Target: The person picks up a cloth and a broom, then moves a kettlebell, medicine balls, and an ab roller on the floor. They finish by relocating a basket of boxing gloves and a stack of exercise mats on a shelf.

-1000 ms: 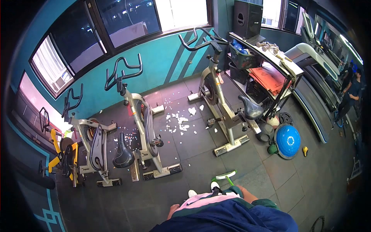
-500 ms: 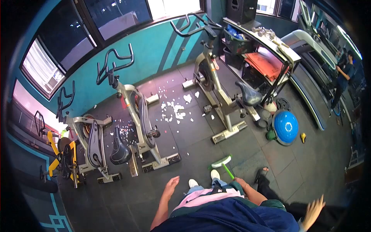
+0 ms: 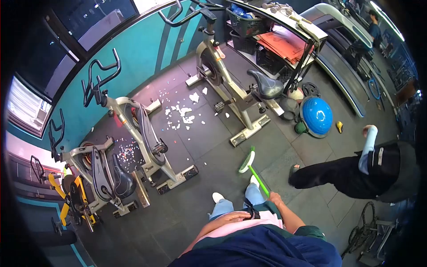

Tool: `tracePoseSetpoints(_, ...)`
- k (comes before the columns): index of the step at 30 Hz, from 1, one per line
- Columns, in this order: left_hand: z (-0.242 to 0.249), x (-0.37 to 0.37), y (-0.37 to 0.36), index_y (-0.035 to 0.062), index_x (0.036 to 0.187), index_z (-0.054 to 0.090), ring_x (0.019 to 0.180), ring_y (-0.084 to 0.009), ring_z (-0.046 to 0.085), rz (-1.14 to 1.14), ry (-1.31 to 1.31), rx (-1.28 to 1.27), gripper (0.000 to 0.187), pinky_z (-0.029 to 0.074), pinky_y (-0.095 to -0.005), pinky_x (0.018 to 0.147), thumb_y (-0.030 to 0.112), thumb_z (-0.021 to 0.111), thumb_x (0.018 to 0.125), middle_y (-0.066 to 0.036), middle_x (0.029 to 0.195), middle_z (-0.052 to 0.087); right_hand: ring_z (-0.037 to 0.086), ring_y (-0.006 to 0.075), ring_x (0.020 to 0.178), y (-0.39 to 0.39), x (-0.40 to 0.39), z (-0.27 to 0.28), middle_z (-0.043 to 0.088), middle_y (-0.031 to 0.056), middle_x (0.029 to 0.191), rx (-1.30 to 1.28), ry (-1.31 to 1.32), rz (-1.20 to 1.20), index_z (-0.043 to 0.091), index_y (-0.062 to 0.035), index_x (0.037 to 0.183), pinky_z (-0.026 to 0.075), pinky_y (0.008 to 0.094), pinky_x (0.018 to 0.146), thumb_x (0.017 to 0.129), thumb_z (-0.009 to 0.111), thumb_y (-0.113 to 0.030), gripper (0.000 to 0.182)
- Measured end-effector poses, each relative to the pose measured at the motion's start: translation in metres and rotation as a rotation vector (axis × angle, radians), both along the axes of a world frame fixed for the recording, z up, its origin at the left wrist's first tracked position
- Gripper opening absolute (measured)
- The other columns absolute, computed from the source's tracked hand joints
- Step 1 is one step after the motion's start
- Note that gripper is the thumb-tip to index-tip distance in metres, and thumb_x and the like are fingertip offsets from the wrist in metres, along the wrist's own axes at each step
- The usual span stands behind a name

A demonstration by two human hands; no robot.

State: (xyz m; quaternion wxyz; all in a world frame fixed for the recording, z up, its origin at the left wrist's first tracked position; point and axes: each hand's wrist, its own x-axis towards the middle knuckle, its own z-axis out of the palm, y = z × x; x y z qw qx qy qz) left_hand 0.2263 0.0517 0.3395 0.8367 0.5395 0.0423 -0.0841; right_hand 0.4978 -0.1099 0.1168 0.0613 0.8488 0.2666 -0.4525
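Since a moment ago my broom [image 3: 252, 168] has swung farther out, my right hand [image 3: 274, 197] gripping its handle, left hand [image 3: 232, 217] flat against me, and the person [image 3: 356, 171] walking close right could get clipped.

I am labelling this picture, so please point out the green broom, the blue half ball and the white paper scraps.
green broom [image 3: 247, 161]: head view, on its white brush head.
blue half ball [image 3: 317, 115]: head view, on its dome.
white paper scraps [image 3: 181, 113]: head view, on the biggest cluster.
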Motion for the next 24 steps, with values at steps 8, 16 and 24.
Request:
tracePoseSetpoints(8, -0.092, 0.086, -0.018, 0.0017, 0.141, 0.034, 0.135, -0.0233, 0.030, 0.116, 0.404, -0.012, 0.060, 0.018, -0.0313, 0.112, 0.045, 0.027, 0.100, -0.013, 0.145, 0.036, 0.056, 0.0398, 0.110, -0.022, 0.130, 0.001, 0.058, 0.0278, 0.115, -0.061, 0.006, -0.103, 0.045, 0.0028, 0.125, 0.047, 0.0443, 0.091, 0.075, 0.067, -0.026, 0.062)
tracePoseSetpoints(16, -0.178, 0.178, -0.019, 0.0115, 0.129, 0.053, 0.127, -0.0236, 0.043, -0.137, 0.474, 0.635, 0.052, 0.028, -0.0346, 0.107, 0.047, 0.034, 0.096, -0.009, 0.134, 0.051, 0.061, 0.0382, 0.101, -0.046, 0.243, 0.032, 0.062, 0.0254, 0.105, -0.079, 0.015, -0.142, 0.045, -0.0008, 0.123, 0.049, 0.0446, 0.086, 0.081, 0.053, -0.011, 0.044)
tracePoseSetpoints(24, -0.213, 0.218, 0.018, 0.0154, 0.127, 0.056, 0.131, -0.0255, 0.038, 0.049, 0.643, 0.644, 0.046, 0.023, -0.0412, 0.110, 0.044, 0.047, 0.092, -0.011, 0.139, 0.045, 0.066, 0.0336, 0.088, -0.011, 0.289, 0.028, 0.065, 0.0223, 0.099, 0.005, -0.009, -0.343, 0.044, -0.0191, 0.132, 0.053, 0.0413, 0.075, 0.078, 0.052, -0.007, 0.056)
